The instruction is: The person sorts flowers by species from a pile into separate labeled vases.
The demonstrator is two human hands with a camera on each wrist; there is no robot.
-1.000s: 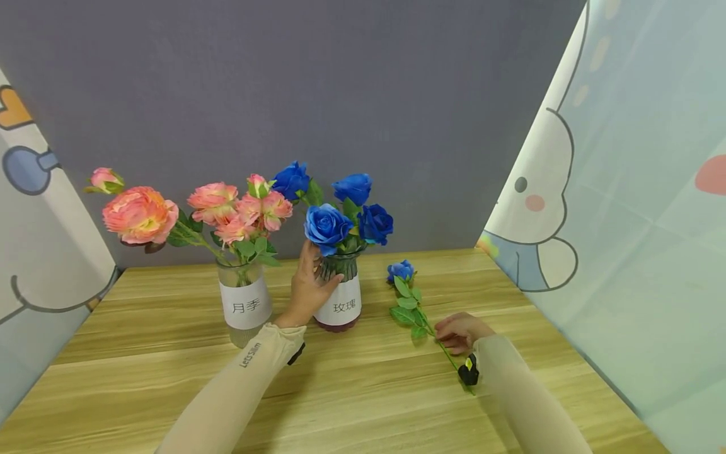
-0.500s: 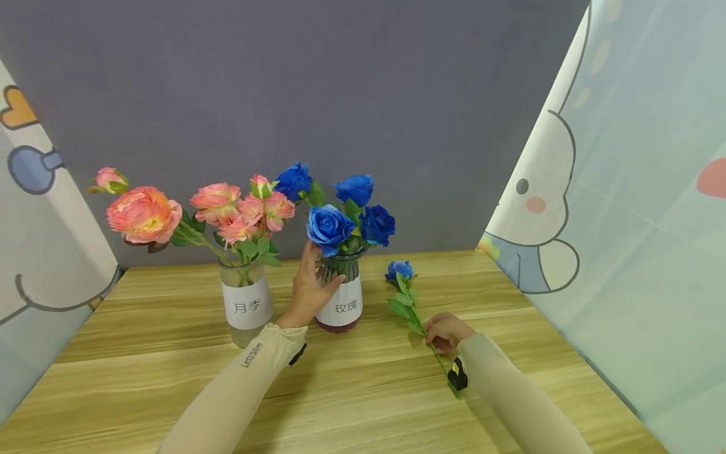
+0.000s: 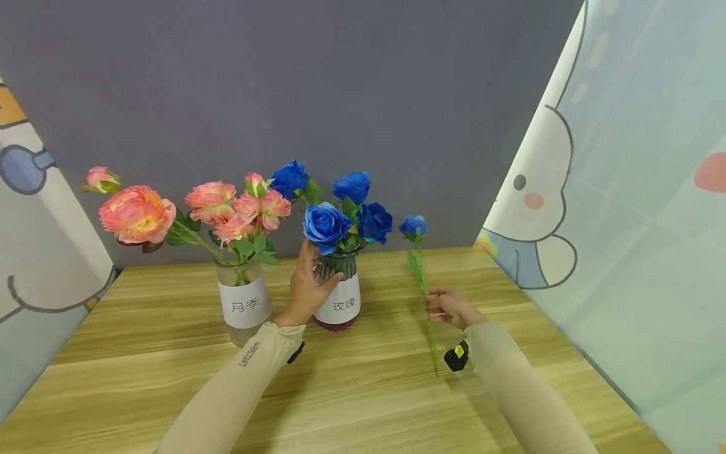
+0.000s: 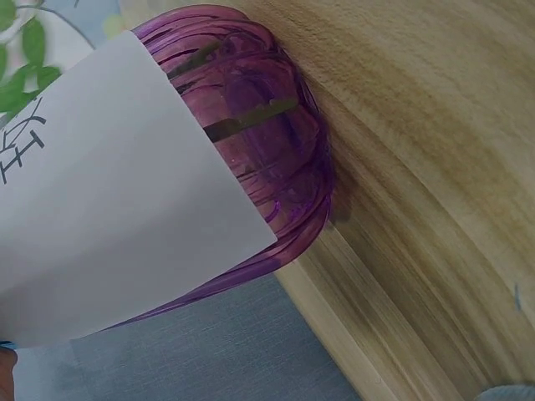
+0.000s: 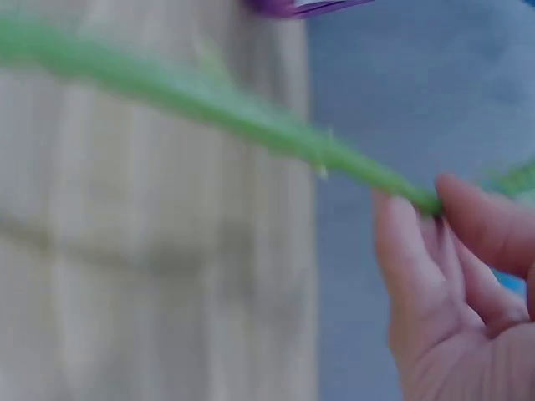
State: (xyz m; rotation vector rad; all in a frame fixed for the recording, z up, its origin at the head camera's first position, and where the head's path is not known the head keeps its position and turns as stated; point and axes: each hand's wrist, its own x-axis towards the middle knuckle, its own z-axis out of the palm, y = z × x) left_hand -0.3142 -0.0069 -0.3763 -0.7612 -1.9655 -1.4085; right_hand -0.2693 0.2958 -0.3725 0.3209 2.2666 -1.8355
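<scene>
A ribbed glass vase (image 3: pixel 343 299), purple toward its base, wears a white paper label and holds several blue roses (image 3: pixel 327 228). My left hand (image 3: pixel 309 287) grips this vase by its upper side, thumb across the front. The left wrist view has the vase's purple bottom (image 4: pixel 288 167) on the wood, with cut stem ends showing through. To the right, my right hand (image 3: pixel 452 308) pinches a single blue rose (image 3: pixel 414 225) by the middle of its green stem. The rose stands nearly upright. In the right wrist view the stem (image 5: pixel 251 121) sits between thumb and fingertips.
Left of the purple vase stands a clear ribbed vase (image 3: pixel 246 308), also labelled, with pink flowers (image 3: pixel 138 214) leaning out to the left. Both are on a wood-grain table (image 3: pixel 363 391). A dark grey panel (image 3: pixel 363 94) rises behind, and cartoon-printed sheets (image 3: pixel 641 221) flank the sides.
My right hand has taken hold of the single rose and lifted it from lying on the table to nearly upright. My left hand has stayed on the vase.
</scene>
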